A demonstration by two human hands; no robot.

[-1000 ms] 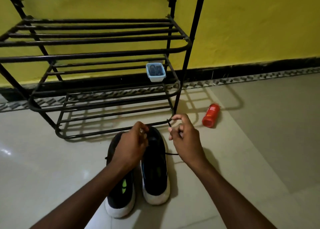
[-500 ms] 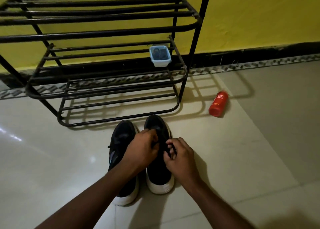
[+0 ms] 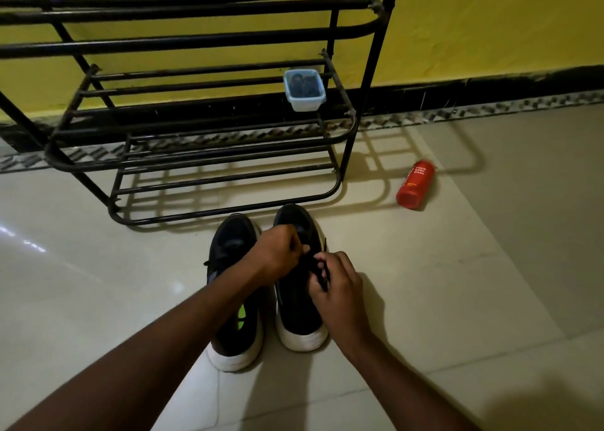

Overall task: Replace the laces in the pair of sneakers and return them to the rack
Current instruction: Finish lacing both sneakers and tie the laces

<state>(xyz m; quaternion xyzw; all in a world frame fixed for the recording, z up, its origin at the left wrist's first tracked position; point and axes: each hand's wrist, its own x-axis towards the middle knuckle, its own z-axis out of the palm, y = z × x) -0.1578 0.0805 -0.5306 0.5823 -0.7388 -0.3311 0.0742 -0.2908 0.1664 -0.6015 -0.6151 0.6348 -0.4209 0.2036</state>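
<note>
Lace (image 3: pixel 322 275) black against black right sneaker (image 3: pixel 299 313), hard to trace; right hand (image 3: pixel 340 287) pinches it; left hand (image 3: pixel 277 254) curled, grasp unclear; left sneaker (image 3: pixel 233 244) partly covered.

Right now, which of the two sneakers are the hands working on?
The right sneaker, nearer the red bottle: the left hand and right hand grip its lace.

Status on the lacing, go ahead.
Left hand and right hand pinch black lace on right sneaker. Left sneaker alongside, on floor. Rack ahead, nothing in between.
</note>
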